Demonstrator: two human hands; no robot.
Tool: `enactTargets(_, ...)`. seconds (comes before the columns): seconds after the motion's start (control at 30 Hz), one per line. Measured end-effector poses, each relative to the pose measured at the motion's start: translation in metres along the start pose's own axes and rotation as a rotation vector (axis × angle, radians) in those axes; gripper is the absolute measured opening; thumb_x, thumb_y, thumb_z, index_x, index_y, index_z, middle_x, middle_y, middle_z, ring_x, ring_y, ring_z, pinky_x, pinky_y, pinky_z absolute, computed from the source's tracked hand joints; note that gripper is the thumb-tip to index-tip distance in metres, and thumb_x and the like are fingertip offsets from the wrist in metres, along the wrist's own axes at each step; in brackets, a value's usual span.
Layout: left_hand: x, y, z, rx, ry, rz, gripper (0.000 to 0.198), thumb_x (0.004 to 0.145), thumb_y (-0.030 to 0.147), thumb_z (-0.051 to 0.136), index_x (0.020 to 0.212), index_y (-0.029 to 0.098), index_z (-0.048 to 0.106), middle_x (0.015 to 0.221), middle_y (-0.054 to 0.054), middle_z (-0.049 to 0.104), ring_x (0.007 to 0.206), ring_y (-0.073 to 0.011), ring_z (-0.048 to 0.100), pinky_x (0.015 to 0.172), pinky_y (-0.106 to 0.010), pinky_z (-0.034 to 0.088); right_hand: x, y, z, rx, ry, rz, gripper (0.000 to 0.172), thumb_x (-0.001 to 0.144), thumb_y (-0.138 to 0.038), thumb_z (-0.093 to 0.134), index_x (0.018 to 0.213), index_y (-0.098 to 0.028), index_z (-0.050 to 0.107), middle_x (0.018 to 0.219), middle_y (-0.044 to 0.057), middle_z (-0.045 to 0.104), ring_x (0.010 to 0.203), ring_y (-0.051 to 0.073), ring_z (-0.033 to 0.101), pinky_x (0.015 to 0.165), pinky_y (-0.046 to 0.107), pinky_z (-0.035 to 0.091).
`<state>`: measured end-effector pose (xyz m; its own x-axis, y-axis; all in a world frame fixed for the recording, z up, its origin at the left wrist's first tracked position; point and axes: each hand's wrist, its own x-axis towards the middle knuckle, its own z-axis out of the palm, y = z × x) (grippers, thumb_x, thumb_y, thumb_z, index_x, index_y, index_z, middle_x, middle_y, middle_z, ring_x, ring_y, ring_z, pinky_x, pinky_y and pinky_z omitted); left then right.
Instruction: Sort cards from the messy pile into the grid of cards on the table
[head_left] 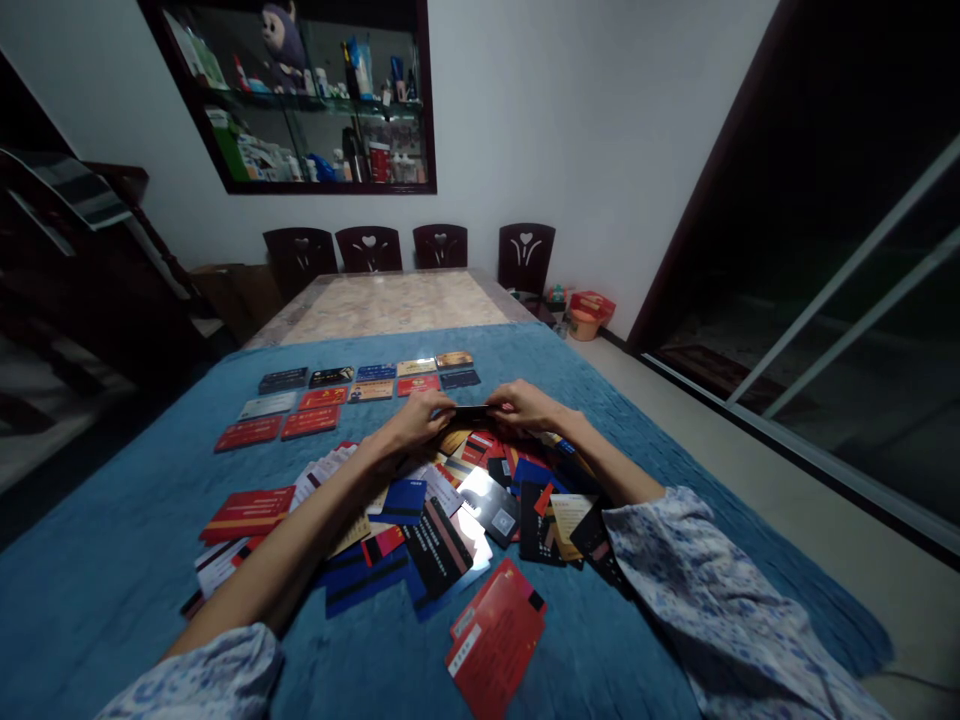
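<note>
Between both hands, a dark card or thin stack of cards is held edge-on above a heap of loose plastic cards. My left hand pinches its left end, fingers closed. My right hand pinches the right end in the same way. Below them the heap mixes black, blue, red, white and gold cards, many overlapping. A silvery-grey card catches the light in the middle. Red cards lie nearest me. Beyond my left hand, card stacks are set out in rows.
A blue cloth covers the near part of the table, and its bare stone-patterned top shows behind. Dark chairs stand at the far end. A red stack of cards lies left of my left forearm.
</note>
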<state>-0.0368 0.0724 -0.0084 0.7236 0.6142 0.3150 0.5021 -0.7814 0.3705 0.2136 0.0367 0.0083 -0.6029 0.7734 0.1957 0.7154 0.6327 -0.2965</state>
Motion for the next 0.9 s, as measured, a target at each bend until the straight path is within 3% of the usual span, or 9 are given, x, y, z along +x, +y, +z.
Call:
enactTargets(0.23,0.0,0.0,0.006,0.034,0.078,-0.084,0.022,0.079,0.013,0.054,0.085,0.015,0.075,0.088,-0.008,0.074,0.082,-0.0191,0.065,0.078,-0.029,0.05,0.001,-0.003,0.003,-0.045,0.016,0.046,0.024,0.088,-0.019,0.051,0.099,-0.016,0.072,0.083,0.004,0.07,0.073,0.014,0.057,0.067,0.022,0.036)
enactTargets(0.5,0.0,0.001,0.012,0.03,0.168,-0.192,0.026,0.079,0.013,0.055,0.098,0.015,0.074,0.098,-0.009,0.076,0.092,-0.022,0.068,0.087,-0.033,0.053,0.003,-0.001,0.013,-0.056,0.072,0.142,0.043,0.083,-0.012,0.054,0.125,-0.018,0.062,0.103,0.009,0.073,0.087,0.019,0.064,0.073,0.024,0.04)
enactTargets(0.9,-0.003,0.004,0.014,0.004,0.22,-0.145,0.05,0.073,0.008,0.054,0.121,0.019,0.062,0.095,-0.005,0.072,0.091,-0.0215,0.067,0.089,-0.035,0.051,0.003,-0.009,0.016,-0.17,0.089,0.248,0.047,0.087,-0.017,0.058,0.133,-0.024,0.052,0.098,0.007,0.073,0.085,0.02,0.065,0.068,0.024,0.036)
